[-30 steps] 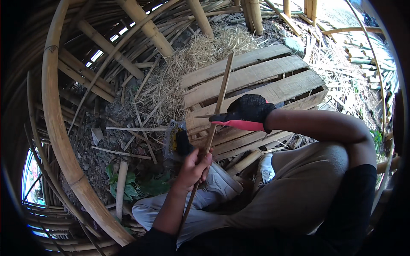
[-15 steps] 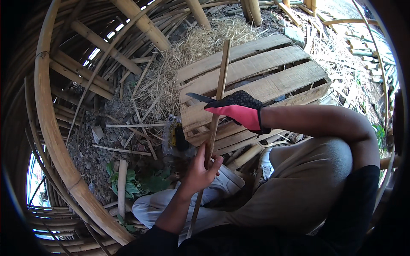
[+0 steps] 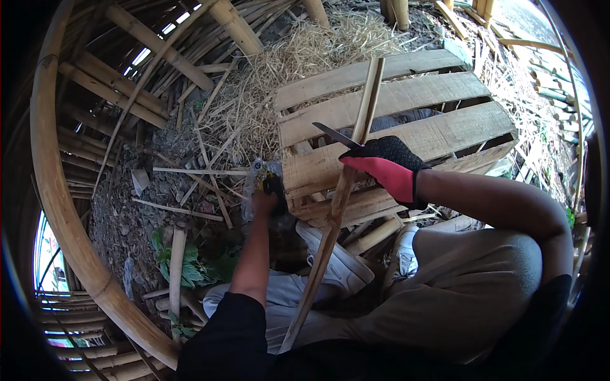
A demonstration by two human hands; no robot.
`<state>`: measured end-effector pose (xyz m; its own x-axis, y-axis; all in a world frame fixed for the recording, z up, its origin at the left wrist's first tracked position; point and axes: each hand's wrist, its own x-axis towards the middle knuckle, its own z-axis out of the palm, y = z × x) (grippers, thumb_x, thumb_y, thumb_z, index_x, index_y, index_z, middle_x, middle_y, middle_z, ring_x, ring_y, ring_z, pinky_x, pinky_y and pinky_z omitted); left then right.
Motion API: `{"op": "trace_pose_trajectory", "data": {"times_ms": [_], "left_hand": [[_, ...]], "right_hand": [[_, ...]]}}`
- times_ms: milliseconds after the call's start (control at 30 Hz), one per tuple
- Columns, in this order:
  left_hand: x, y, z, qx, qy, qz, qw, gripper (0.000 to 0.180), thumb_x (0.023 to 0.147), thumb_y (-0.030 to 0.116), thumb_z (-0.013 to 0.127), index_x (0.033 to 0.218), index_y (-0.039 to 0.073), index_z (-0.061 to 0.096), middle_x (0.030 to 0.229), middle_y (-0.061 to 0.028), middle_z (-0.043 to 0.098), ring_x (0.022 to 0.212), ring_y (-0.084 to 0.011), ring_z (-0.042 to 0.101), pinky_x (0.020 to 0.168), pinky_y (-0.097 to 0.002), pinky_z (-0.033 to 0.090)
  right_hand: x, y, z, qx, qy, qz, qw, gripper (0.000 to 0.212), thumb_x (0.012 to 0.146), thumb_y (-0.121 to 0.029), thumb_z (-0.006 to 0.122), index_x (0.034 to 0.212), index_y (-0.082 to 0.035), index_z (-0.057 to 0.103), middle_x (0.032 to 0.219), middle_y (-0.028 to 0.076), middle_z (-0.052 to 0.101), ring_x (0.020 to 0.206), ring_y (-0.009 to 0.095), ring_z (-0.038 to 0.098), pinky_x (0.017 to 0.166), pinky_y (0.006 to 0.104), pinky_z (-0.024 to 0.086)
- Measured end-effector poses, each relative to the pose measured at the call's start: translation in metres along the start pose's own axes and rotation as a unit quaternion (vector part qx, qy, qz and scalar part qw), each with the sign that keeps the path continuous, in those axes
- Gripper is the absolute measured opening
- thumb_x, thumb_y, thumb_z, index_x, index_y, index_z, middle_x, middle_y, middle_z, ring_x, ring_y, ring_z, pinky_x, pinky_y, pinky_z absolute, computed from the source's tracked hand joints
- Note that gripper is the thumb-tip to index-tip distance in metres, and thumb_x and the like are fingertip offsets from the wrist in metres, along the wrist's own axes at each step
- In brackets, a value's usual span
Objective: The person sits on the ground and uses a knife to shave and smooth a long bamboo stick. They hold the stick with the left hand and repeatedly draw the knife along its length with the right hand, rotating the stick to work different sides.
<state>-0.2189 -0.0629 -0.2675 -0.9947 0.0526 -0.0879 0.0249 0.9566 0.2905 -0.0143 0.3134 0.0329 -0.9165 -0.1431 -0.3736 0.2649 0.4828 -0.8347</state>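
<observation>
My right hand (image 3: 391, 166), in a pink and black glove, is closed round a knife (image 3: 335, 134) whose dark blade points up and left. A long split bamboo strip (image 3: 323, 254) passes against the gloved fingers, running from above the wooden crate (image 3: 406, 130) down to my lap. My bare left hand (image 3: 264, 203) is low beside the crate's left side, at a yellow and black object (image 3: 272, 180) with clear plastic around it. Its fingers are dark and partly hidden, so their grip on that object is unclear.
Dry straw (image 3: 330, 44) lies behind the crate. Thin bamboo slivers (image 3: 181, 210) and green leaves (image 3: 190, 270) are on the dirt to the left. A thick curved bamboo pole (image 3: 70, 222) arches along the left side. My shoe (image 3: 337, 267) stands in front of the crate.
My left hand has let go of the bamboo strip and moved left and forward to the yellow and black object. The right hand, knife and strip have shifted right in view.
</observation>
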Motion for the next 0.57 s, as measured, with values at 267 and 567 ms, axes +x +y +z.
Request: {"op": "trace_pose_trajectory", "data": {"times_ms": [267,567], "left_hand": [[0.062,-0.068,0.085,-0.11,-0.084,-0.189,0.972,0.111,0.066,0.054,0.082,0.145,-0.013,0.04,0.15,-0.0334,0.043,0.14,-0.0466,0.043,0.113,-0.0512,0.042],[0.046,-0.03,0.063,0.035,-0.162,-0.177,0.97,0.134,0.06,0.06,0.086,0.151,-0.017,0.023,0.161,-0.0321,0.026,0.152,-0.0472,0.02,0.124,-0.0562,0.018]], "right_hand": [[-0.018,0.002,-0.01,-0.306,0.08,-0.248,0.916,0.044,0.099,-0.011,0.052,0.143,-0.01,0.055,0.132,0.017,0.064,0.119,0.03,0.064,0.103,0.0376,0.049],[-0.01,-0.007,-0.008,-0.255,0.028,-0.176,0.95,0.046,0.098,-0.01,0.053,0.144,-0.011,0.054,0.131,0.017,0.064,0.118,0.032,0.065,0.102,0.0378,0.049]]}}
